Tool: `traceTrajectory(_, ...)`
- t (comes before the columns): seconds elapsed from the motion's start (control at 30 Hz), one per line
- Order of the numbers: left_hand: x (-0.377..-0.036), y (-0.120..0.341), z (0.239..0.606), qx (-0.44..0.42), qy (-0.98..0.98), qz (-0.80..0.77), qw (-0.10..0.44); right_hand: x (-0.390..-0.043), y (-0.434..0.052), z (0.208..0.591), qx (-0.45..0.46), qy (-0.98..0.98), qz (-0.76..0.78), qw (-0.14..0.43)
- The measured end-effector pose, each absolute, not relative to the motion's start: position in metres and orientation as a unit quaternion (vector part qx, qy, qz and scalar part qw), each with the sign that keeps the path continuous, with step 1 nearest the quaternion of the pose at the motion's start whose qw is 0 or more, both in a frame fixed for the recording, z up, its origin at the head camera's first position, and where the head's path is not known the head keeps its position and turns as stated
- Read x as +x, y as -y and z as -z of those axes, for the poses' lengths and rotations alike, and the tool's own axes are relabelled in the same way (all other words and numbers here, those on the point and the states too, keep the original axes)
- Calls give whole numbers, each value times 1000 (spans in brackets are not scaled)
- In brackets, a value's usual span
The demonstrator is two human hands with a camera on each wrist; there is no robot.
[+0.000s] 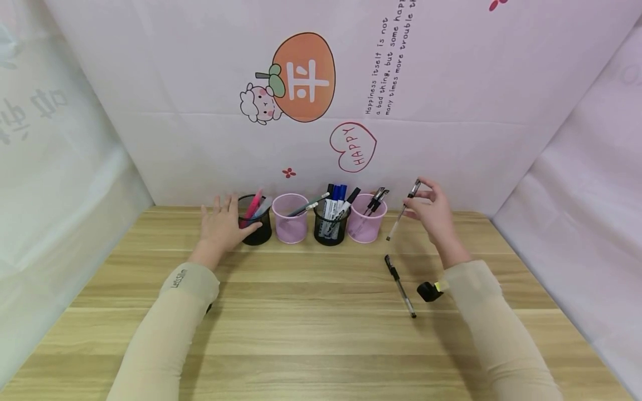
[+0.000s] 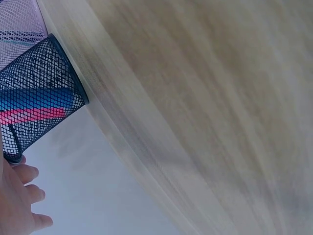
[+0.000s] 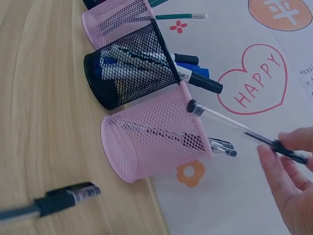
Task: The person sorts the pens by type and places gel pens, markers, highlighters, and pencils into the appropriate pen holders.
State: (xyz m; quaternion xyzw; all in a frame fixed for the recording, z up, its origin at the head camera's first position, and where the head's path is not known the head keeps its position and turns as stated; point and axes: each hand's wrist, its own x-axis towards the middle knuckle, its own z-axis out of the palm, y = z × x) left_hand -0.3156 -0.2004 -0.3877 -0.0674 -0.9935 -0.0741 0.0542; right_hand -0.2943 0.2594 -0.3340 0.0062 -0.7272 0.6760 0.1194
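Now | right hand (image 1: 432, 213) pinches slim clear pen (image 1: 403, 210); left hand (image 1: 223, 224) spread against black mesh cup (image 1: 256, 221)

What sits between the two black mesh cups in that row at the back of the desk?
In the head view, one pink mesh cup holding a pencil stands between the left black mesh cup and the right black mesh cup.

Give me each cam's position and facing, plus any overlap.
Head: above the wooden desk, facing forward-down; both sleeved arms show, left hand, right hand.
Left wrist: low by the leftmost black mesh cup; fingers show.
Right wrist: faces the rightmost pink mesh cup; fingers pinch a pen.
Shared: head and right wrist both show that pen.
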Motion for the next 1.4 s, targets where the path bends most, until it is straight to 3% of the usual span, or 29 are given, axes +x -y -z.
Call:
traceTrajectory(0.73,-315,200,389,-65,993,76,61,-313,-230,347,-55,528,-805,264)
traceTrajectory(1.07,-315,199,387,-64,993,74,62,-318,-230,356,-63,526,-792,303)
traceTrajectory(1.4,-315,199,388,-68,992,80,71,-319,-227,365,-48,586,-750,304)
